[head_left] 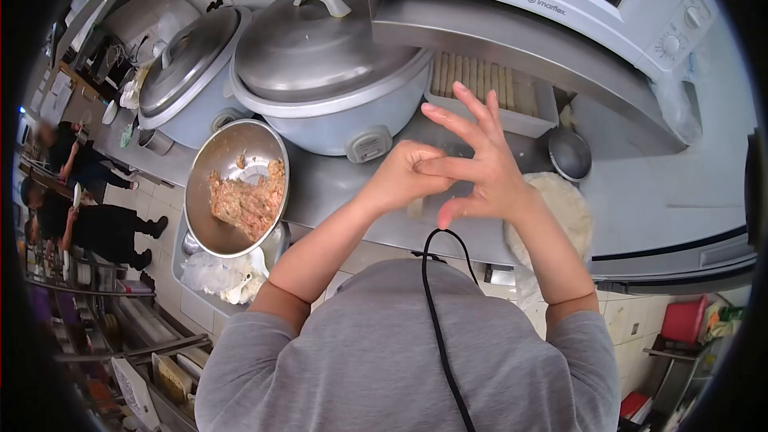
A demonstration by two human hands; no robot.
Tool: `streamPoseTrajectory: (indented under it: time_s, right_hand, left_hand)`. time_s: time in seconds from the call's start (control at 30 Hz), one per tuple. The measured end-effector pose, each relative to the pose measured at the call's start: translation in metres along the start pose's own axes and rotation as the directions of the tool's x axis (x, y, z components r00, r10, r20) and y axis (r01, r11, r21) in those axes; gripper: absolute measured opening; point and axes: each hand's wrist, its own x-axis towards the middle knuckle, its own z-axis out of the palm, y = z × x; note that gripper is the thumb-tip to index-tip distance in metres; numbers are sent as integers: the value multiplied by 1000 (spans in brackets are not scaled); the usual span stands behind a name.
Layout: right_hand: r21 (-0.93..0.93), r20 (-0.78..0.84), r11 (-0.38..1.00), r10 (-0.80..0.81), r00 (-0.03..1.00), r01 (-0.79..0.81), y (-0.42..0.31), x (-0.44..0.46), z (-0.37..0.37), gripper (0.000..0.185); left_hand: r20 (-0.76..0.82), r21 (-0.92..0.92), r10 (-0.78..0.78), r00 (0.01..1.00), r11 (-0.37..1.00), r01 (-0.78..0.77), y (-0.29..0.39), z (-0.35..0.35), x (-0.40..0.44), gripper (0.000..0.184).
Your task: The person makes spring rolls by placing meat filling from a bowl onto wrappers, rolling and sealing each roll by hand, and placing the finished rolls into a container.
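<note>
My left hand [410, 177] is closed, its fingers wrapped round what looks like a finger of my right hand [482, 162]. The other fingers of the right hand stretch upward, spread apart, and its thumb points down; no object shows in it. Both hands are above the steel counter [320, 212]. To their left, a tilted steel mixing bowl [196, 184] holds a minced meat mixture [254, 200]. Close by the right forearm lies a round stack of pale, thin wrappers [548, 220]. A small pale piece [414, 208] shows just below the left hand.
Two large lidded cookers [328, 56] [188, 64] stand behind. A white tray of pale rolls [520, 118] is under a steel shelf [520, 40] bearing a microwave [656, 32]. A small steel bowl [570, 154] sits right. People in dark clothes [96, 224] stand far left.
</note>
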Motion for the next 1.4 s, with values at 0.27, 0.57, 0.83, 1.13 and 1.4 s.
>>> streamPoseTrajectory:
  time_s: [0.27, 0.57, 0.83, 1.13, 1.4]
  right_hand:
    - [-37, 64, 999, 42, 997, -39, -1, -3, 4, 53]
    - [242, -164, 803, 588, 792, -545, 49, -73, 41, 28]
    - [-282, 361, 932, 323, 875, -228, 51, -200, 163, 44]
    - [-416, 390, 721, 692, 607, -554, 130, -155, 174, 53]
    - [355, 552, 127, 771, 317, -926, 150, -147, 168, 33]
  left_hand:
    - [-73, 142, 108, 992, 985, -96, -1, 8, 4, 8]
    - [-594, -630, -340, 729, 760, -159, -124, 32, 46, 24]
    - [-735, -512, -360, 575, 851, -121, -227, -5, 11, 24]
    - [-729, 241, 78, 680, 959, 149, -244, -25, -44, 15]
    - [-601, 565, 237, 763, 801, 196, -238, -17, -50, 15]
